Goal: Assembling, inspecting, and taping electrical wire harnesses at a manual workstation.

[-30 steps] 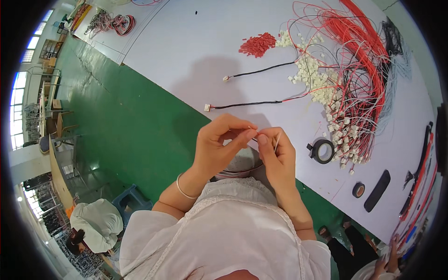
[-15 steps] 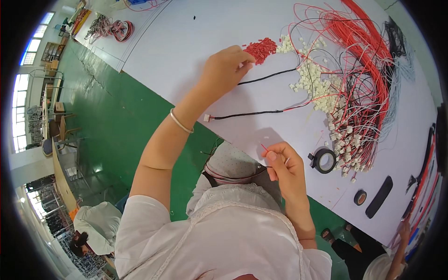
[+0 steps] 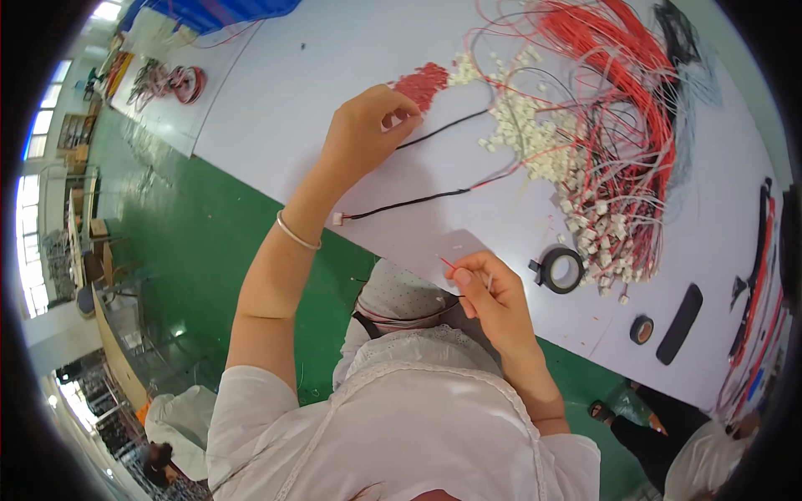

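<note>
My left hand [image 3: 365, 134] hovers at the near edge of a pile of small red tube pieces [image 3: 421, 85]. Its thumb and forefinger are pinched together; anything between the tips is too small to make out. Close to the table's near edge, my right hand [image 3: 493, 296] pinches a thin wire whose red end [image 3: 448, 262] sticks out past the fingertips. A dark wire end also shows at those fingers. Between my hands lies a black-sleeved cable [image 3: 409, 203] with a white connector [image 3: 338, 219] at its left end. Another black-sleeved cable [image 3: 447, 128] runs partly under my left hand.
White connectors [image 3: 535, 134] are heaped beside long red wires [image 3: 622, 58]. Black tape rolls [image 3: 549, 275] and a dark flat strip [image 3: 679, 324] lie to the right. A blue bin [image 3: 225, 12] stands far left. Another person [image 3: 681, 438] is at lower right.
The view has shifted, so the table's things sit further left and the blue bin shows more. My left hand has drawn slightly nearer from the red pile. My right hand keeps its pinch.
</note>
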### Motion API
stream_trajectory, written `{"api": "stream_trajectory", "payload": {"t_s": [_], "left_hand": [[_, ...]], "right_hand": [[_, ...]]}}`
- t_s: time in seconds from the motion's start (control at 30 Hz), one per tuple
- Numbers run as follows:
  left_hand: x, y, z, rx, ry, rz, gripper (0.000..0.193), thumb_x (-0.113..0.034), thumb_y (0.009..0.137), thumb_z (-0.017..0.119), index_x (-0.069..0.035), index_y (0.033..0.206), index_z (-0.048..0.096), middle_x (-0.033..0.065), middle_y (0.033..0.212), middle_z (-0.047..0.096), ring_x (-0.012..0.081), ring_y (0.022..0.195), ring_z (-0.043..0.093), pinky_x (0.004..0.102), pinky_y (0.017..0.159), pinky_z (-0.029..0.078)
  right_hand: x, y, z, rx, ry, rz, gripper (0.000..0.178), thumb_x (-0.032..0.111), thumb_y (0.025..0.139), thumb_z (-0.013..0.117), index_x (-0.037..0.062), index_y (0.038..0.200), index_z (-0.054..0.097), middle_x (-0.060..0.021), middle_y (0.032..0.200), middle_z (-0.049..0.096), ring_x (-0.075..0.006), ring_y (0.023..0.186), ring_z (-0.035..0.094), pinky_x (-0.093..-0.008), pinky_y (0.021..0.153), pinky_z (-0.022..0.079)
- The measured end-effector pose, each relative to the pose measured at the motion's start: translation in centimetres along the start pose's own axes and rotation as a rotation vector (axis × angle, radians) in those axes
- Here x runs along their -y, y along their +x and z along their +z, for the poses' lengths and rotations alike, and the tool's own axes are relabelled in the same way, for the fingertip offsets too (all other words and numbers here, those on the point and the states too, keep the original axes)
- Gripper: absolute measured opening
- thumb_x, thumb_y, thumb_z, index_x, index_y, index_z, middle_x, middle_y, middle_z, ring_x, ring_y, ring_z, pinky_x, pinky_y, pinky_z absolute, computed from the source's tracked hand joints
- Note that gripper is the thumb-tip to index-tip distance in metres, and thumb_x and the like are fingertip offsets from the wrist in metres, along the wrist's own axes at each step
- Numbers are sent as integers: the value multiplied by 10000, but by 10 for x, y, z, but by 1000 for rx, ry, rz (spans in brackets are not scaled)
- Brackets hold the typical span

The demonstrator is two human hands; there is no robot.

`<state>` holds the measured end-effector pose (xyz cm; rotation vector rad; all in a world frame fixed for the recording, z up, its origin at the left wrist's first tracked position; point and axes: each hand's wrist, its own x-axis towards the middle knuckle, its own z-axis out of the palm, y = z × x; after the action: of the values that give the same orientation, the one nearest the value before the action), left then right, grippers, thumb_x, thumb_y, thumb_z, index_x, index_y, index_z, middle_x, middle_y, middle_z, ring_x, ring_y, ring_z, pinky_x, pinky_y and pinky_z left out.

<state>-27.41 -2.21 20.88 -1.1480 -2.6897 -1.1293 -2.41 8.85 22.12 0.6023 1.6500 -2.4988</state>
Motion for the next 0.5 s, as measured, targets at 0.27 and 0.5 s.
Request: {"api": "stream_trajectory", "payload": {"t_s": [0.27,0.5], "left_hand": [[-29,6,50,159,-56,308,113,-176,855,642,-105,921,699,44,809,593,261,741,601,375,632,489],[-52,-8,27,249,-201,100,147,-136,843,691,-82,980,690,46,823,662,170,749,658,297,625,512]], "right_hand": [[2,-7,-2,1,32,-20,144,147,977,547,18,948,603,34,693,515,-26,552,412,-183,490,312],[6,-15,-10,-79,-27,-79,152,153,978,550,17,966,616,54,669,493,-14,553,390,-178,501,293]]}}
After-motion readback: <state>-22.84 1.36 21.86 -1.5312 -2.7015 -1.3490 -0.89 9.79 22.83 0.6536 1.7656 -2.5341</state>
